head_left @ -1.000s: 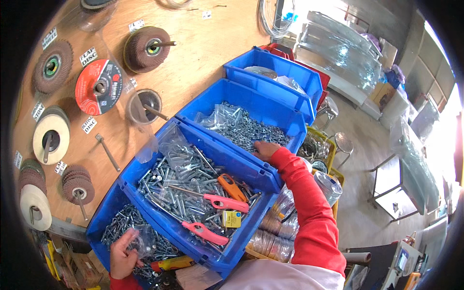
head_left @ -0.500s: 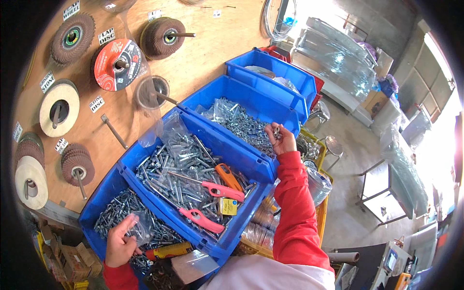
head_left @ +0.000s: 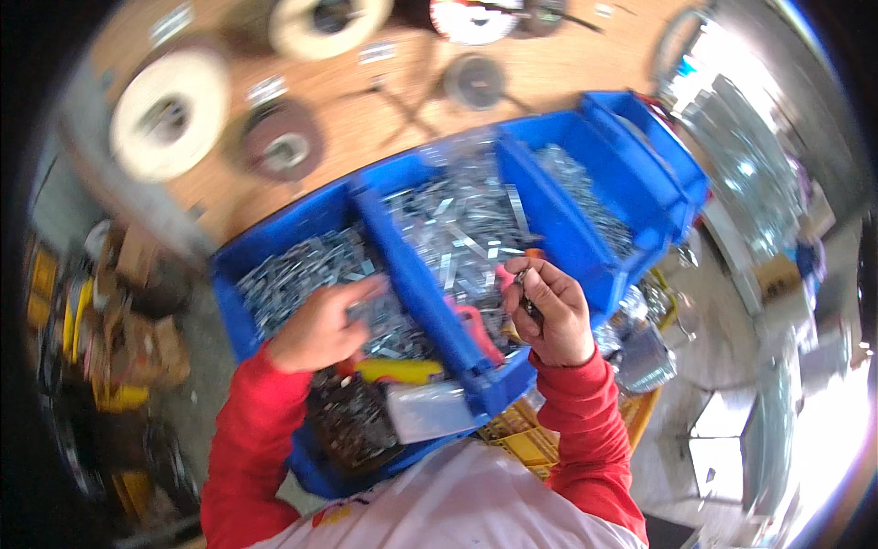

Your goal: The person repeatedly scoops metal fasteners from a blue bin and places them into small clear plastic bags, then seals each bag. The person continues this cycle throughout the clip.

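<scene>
Evidently, right of the blue divider [head_left: 404, 284], the right hand [head_left: 562, 317] pinches metal pieces [head_left: 531, 313] — probably against spilling; left of it, the left hand [head_left: 318, 329] hovers, fingers loosely spread.

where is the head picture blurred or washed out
Head view: motion streaks the metal fasteners in the blue bins and smears the left hand, the right hand being clearer; head view: glare whitens the far right, and the fisheye corners are black.

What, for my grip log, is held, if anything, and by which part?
Right hand pinches small metal hardware; blur hides which part. Left hand: nothing visibly held.
</scene>
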Action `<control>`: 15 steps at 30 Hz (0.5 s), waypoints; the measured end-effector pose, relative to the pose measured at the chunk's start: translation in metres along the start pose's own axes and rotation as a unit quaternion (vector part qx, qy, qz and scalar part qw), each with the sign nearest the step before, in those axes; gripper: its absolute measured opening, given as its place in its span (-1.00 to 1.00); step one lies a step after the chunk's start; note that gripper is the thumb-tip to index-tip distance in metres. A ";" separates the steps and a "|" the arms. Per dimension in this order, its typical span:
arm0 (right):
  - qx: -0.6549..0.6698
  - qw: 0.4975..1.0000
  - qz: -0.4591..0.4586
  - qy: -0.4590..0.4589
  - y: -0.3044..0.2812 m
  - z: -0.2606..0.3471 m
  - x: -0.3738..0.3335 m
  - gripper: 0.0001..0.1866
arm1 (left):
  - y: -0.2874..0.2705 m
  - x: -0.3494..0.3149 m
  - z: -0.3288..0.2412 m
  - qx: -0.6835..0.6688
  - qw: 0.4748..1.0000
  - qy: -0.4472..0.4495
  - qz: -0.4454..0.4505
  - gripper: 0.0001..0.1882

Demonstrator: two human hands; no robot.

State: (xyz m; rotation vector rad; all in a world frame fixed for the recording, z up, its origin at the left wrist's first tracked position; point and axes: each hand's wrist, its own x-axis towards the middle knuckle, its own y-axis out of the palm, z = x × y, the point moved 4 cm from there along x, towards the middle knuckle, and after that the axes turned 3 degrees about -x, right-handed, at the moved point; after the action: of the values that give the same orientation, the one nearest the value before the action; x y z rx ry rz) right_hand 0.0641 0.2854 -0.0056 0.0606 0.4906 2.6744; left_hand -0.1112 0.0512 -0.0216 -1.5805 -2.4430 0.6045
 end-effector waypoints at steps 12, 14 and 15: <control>-0.519 0.810 0.208 -0.176 0.144 -0.003 0.067 -0.76 | -0.009 -0.008 0.010 -0.093 0.994 -0.028 -0.041 -0.35; -0.568 0.780 0.196 -0.174 0.149 -0.001 0.071 -0.77 | -0.011 -0.010 0.010 -0.114 0.992 -0.012 -0.050 -0.36; -0.563 0.786 0.207 -0.146 0.151 -0.002 0.072 -0.76 | -0.012 -0.009 0.009 -0.115 0.992 -0.012 -0.047 -0.36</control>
State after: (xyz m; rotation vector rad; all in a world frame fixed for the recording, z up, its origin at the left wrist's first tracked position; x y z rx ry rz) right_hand -0.0615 0.1855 0.0427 0.2378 -1.3729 2.8085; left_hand -0.1207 0.0364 -0.0243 -1.5328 -2.6684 0.3393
